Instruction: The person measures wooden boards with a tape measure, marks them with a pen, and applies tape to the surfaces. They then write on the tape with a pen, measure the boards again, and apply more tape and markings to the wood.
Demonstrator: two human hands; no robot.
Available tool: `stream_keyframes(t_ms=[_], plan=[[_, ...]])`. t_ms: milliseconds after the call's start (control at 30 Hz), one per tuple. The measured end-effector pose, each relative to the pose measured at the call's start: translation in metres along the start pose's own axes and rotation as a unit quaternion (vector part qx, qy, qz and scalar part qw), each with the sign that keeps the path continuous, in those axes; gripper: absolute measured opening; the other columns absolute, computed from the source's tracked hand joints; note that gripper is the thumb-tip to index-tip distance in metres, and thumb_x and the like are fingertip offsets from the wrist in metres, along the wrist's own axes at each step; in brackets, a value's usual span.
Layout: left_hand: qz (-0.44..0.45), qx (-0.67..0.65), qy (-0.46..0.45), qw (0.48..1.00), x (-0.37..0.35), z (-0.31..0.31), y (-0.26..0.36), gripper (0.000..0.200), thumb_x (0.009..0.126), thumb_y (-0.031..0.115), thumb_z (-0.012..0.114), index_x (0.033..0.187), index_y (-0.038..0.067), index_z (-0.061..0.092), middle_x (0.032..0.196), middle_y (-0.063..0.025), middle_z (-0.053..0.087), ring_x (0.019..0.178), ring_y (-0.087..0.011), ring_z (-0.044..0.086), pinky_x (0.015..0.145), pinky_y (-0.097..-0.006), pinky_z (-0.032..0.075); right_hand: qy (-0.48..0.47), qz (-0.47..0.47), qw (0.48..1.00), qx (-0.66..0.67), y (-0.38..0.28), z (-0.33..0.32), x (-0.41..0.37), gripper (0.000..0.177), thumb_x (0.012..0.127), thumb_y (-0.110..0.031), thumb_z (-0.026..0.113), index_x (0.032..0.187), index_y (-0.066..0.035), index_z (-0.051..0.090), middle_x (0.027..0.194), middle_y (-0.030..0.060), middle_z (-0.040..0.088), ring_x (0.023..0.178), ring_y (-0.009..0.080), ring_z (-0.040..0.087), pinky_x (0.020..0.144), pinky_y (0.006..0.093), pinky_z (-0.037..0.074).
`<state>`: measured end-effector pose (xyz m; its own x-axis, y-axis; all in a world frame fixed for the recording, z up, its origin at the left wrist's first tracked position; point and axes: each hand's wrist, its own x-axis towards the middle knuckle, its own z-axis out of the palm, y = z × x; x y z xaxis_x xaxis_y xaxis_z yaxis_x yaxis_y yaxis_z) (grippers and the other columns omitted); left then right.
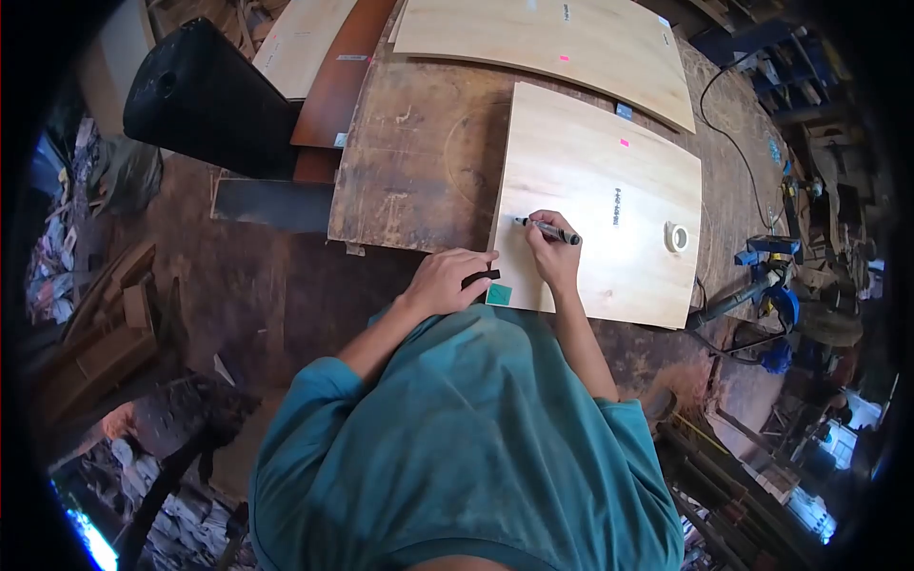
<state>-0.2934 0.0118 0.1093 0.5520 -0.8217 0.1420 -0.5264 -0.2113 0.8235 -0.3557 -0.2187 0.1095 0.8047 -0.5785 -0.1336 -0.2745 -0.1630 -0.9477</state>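
Note:
A pale plywood panel (581, 276) lies on the worn workbench in front of me. In my right hand (550, 249) is a dark marker pen (557, 231), gripped by fingers and thumb, its tip at the panel surface near the left edge. My left hand (446, 279) rests at the panel's near left corner. Between its fingers and thumb sits a small black piece (481, 277), partly hidden. Just beside it a green sticker (498, 295) marks the corner. A roll of tape (676, 237) lies toward the panel's right edge, and a pink sticker (625, 143) is near the far side.
Another plywood panel (543, 38) lies farther back on the workbench (409, 143). To the left stand a black box-like block (209, 100) and a reddish-brown board (338, 81). Cables and a blue-fitted tool (776, 300) are at the right edge.

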Motion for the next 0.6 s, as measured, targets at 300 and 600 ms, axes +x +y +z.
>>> stream_keyframes(t_ms=[300, 600], plan=[[-0.04, -0.025, -0.027, 0.999, 0.001, -0.005, -0.001, 0.024, 0.097, 0.029, 0.068, 0.098, 0.005, 0.073, 0.135, -0.0034, 0.072, 0.109, -0.0315, 0.072, 0.094, -0.0437, 0.057, 0.006, -0.001, 1.0, 0.01, 0.007, 0.008, 0.001, 0.019, 0.093, -0.015, 0.073, 0.104, 0.0, 0.074, 0.079, 0.0, 0.07, 0.069, 0.005, 0.059, 0.065, 0.0227, 0.05], [-0.046, -0.019, -0.049, 0.998, 0.002, -0.007, -0.004, 0.024, 0.096, 0.029, 0.069, 0.1, 0.005, 0.074, 0.137, -0.0033, 0.071, 0.11, -0.0312, 0.072, 0.095, -0.0431, 0.057, 0.023, -0.009, 1.0, -0.002, 0.014, 0.005, 0.001, 0.018, 0.095, -0.014, 0.072, 0.104, 0.001, 0.073, 0.077, -0.0014, 0.068, 0.068, 0.0042, 0.057, 0.062, 0.0222, 0.047]])
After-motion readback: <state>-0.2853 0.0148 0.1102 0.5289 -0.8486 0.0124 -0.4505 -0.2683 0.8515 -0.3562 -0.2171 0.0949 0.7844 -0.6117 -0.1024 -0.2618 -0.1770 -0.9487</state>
